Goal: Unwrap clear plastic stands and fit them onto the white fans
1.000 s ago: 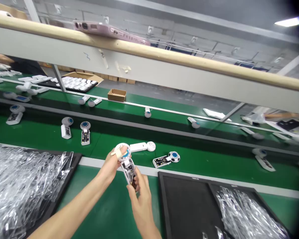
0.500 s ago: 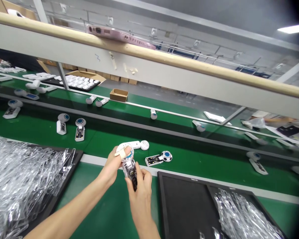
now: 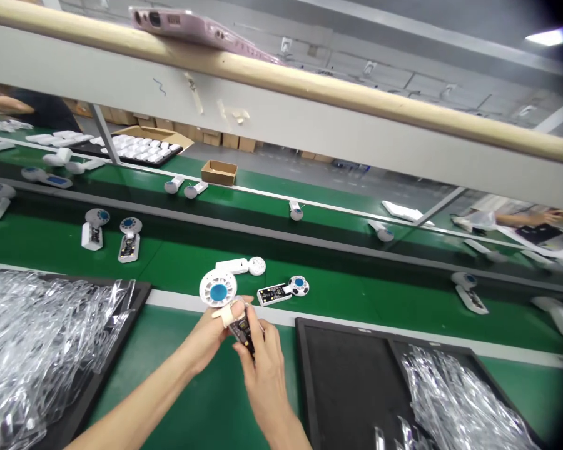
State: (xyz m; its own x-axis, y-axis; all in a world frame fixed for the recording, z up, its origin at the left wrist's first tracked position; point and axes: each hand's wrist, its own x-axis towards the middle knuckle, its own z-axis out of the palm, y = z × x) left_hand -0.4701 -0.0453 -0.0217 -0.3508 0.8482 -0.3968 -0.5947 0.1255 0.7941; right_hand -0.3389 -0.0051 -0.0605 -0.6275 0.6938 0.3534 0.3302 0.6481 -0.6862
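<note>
Both hands hold one small white fan (image 3: 218,291) with a round head, a blue centre and an open handle showing a dark circuit board. My left hand (image 3: 216,328) grips it near the neck, with pale tape round a finger. My right hand (image 3: 260,350) is closed round the handle's lower right side. Just beyond lie a white fan with its handle pointing left (image 3: 256,266) and a black-and-white patterned fan (image 3: 299,286) with its board exposed.
Clear plastic parts fill a black tray (image 3: 143,294) at the left. Another black tray (image 3: 347,381) at the right holds more. Several fans lie along the green belt (image 3: 366,300). A pink phone (image 3: 201,31) rests on the wooden rail. Other people's arms show at the far sides.
The held fan's head has moved left and my left thumb now lies lower, at the neck. Fans on the belt appear shifted left, and the view has shifted a little.
</note>
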